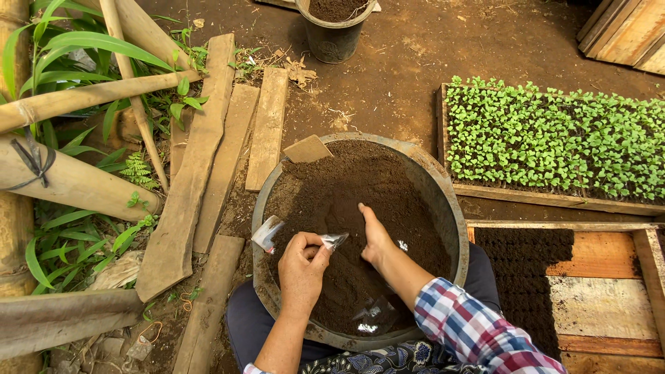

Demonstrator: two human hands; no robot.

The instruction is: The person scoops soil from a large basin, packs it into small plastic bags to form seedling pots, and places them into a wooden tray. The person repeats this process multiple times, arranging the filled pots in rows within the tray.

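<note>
A wide round metal basin (450,208) full of dark soil (346,187) rests on my lap. My left hand (303,266) pinches a small clear plastic bag (332,240) over the soil. My right hand (375,237), in a plaid sleeve, is pressed edge-down into the soil just right of the bag, fingers together. Another small clear bag (267,233) lies at the basin's left rim. More clear plastic (370,315) glints on the soil near me. A flat brown piece of board (307,149) stands in the soil at the far rim.
A wooden tray of green seedlings (554,138) lies at the right. Below it, a wooden tray (596,256) is partly filled with small soil-filled bags. A black bucket of soil (334,28) stands ahead. Planks (208,159) and bamboo poles (76,100) lie at the left.
</note>
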